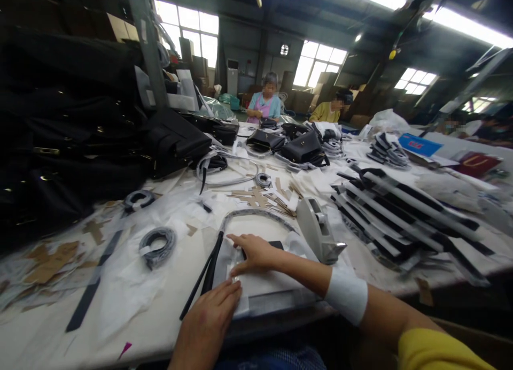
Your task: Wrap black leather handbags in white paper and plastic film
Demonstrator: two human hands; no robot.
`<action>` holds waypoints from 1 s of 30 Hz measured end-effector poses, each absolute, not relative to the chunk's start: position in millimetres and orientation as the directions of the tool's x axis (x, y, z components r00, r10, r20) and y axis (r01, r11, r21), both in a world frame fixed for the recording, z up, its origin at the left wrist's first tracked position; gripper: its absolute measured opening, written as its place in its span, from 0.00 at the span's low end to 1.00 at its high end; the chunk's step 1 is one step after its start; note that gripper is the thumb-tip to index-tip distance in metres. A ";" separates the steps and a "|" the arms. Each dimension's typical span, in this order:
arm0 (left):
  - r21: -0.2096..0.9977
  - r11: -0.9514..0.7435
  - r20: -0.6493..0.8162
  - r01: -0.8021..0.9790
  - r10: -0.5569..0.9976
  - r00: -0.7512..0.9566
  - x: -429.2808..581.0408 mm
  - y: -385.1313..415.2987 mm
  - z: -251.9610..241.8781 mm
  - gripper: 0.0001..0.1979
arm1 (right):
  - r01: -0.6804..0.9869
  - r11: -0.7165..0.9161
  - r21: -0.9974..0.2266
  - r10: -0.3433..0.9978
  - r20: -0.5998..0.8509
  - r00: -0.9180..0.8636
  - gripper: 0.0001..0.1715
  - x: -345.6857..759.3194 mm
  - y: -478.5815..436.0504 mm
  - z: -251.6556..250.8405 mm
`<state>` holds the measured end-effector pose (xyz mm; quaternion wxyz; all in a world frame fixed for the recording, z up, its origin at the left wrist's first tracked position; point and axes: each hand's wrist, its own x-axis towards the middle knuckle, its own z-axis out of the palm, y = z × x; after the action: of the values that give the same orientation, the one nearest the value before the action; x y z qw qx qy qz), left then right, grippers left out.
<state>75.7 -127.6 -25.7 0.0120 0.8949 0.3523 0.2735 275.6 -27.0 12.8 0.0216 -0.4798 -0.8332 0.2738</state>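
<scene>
My left hand is at the table's front edge, its fingers drawn together over white wrapping; its thumb and whatever is under the fingertips are hidden. Just beyond, my right hand reaches in from the right, thumb and forefinger apart, over pale sheets. The two hands nearly meet at the right thumb tip. Around them curves a plastic-wrapped strap, whose dark bare ends run down beside my left hand. Part of a black piece shows behind my right wrist, which has a white band.
A grey tape dispenser stands right of my hands. Wrapped straps are stacked further right, and coiled straps lie left. Black bags pile high at left; more bags and cardboard strips lie ahead. Two co-workers sit across.
</scene>
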 end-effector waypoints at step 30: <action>0.539 -0.564 0.341 0.626 0.825 0.450 58.5 -120.0 -21.0 0.15 | 0.780 0.247 -0.575 0.965 0.223 -0.140 0.21 327.0 -62.4 46.8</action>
<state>58.5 -120.0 -21.0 0.1700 0.8343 0.4350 0.2929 327.0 -62.4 46.8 0.2825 -0.5916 -0.7372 0.1632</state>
